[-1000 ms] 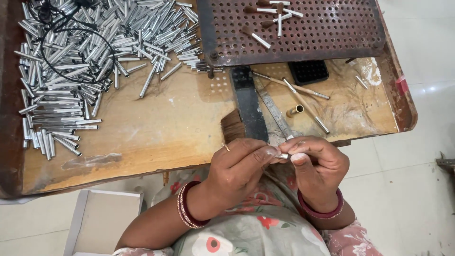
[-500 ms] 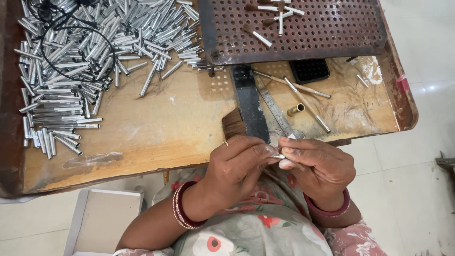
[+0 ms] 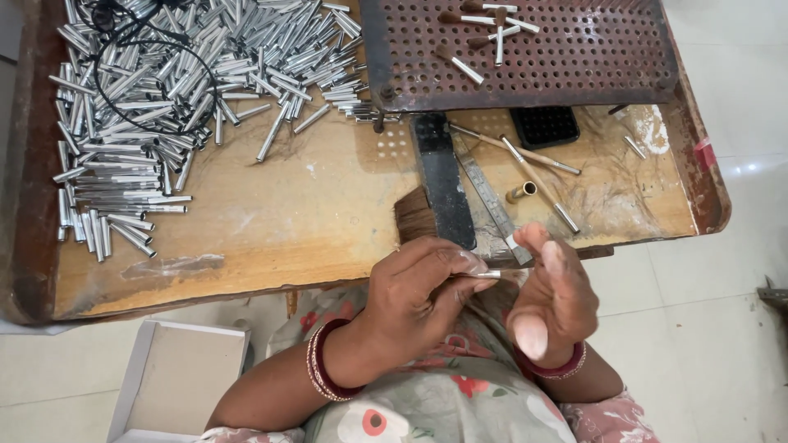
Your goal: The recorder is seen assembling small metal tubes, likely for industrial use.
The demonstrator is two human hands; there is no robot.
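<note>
**Small metal tube held at the bench edge**

The left hand (image 3: 414,291) pinches a small silver tube (image 3: 490,275) between its fingertips. The right hand (image 3: 552,299), just beside it, is spread, palm up. Beyond both hands lie a brush (image 3: 435,193) and, farther left, loose tubes (image 3: 164,98).

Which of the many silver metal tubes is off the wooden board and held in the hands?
The silver tube pinched in the left hand's fingertips, beside the open right hand; all others lie on the board.

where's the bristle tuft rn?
Head view, centre: the bristle tuft lies on the wooden board, against the left side of the dark bar, just above the left hand and well right of the metal tube pile.
</note>
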